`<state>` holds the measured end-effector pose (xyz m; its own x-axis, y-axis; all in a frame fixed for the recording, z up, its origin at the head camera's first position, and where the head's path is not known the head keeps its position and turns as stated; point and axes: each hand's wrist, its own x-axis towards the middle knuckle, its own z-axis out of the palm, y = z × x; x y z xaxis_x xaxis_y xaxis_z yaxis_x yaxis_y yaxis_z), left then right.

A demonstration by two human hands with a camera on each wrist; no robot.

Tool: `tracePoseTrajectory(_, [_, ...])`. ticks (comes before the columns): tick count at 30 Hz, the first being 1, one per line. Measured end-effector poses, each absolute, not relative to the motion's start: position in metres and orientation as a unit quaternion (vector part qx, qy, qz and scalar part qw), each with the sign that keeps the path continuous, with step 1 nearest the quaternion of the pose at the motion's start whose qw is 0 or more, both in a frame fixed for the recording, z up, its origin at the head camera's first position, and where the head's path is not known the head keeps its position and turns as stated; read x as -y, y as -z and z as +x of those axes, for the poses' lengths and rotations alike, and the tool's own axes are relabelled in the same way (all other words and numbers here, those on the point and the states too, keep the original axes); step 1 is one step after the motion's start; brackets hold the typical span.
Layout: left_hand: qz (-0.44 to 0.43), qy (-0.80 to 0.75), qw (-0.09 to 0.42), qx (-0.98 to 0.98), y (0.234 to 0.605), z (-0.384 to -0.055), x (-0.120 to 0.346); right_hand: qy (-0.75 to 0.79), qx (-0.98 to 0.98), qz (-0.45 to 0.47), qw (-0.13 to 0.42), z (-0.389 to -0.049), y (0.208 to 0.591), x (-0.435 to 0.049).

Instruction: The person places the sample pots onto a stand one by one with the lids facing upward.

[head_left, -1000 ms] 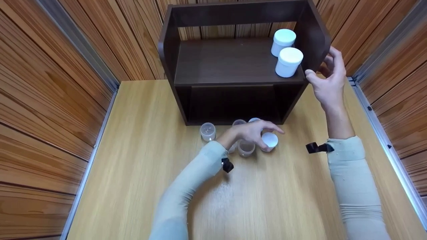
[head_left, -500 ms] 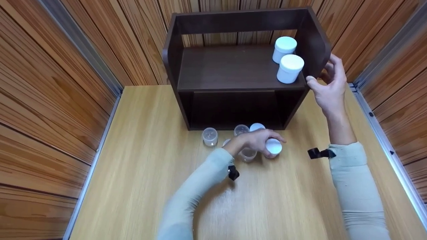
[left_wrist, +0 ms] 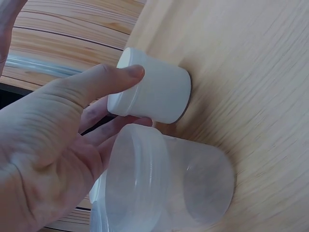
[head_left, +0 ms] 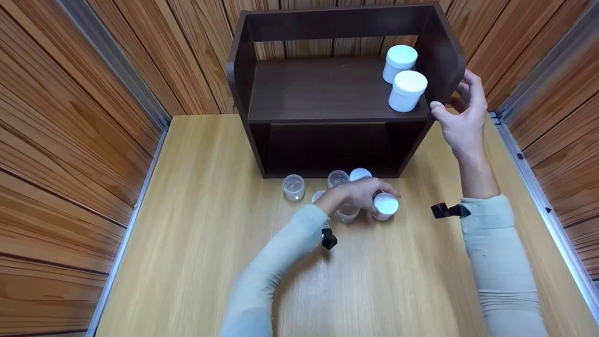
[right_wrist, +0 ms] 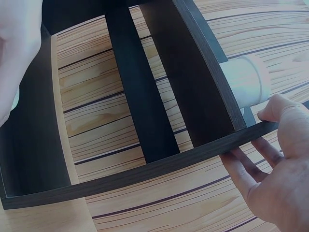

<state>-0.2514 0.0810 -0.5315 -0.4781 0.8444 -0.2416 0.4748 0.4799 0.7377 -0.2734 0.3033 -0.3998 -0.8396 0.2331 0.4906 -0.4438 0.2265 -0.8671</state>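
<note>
My left hand [head_left: 360, 193] pinches a white lidded jar [head_left: 386, 206] at the front right of a loose group of jars. In the left wrist view, the thumb presses the lid rim of this white jar [left_wrist: 164, 92], with fingers partly hidden behind it. Whether its base touches the table cannot be made out. A clear jar [left_wrist: 198, 179] stands close beside it. My right hand [head_left: 464, 119] holds the right side panel of a dark brown shelf [head_left: 323, 89], thumb on the front edge and fingers round the outer face, as the right wrist view also shows.
Two white jars, one in front [head_left: 407, 92] and one behind [head_left: 400, 63], stand on the upper board's right end. Before the shelf are more jars: a clear one [head_left: 294, 187] at left, another clear one [head_left: 338, 178], and a white one [head_left: 360, 174]. Wood-plank walls surround the table [head_left: 196, 234].
My left hand's fingers have closed in on the white jar, which has shifted slightly right and towards the front. The right hand keeps its place on the shelf. The head view has tilted a little.
</note>
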Motion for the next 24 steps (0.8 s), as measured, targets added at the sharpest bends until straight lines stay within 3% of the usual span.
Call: tracePoseTrajectory(24, [0.414,-0.286,0.295,-0.812,0.5318,-0.2521,-0.0820,-0.630,0.722,0.072,0.275,-0.2749,0.3995,-0.3021])
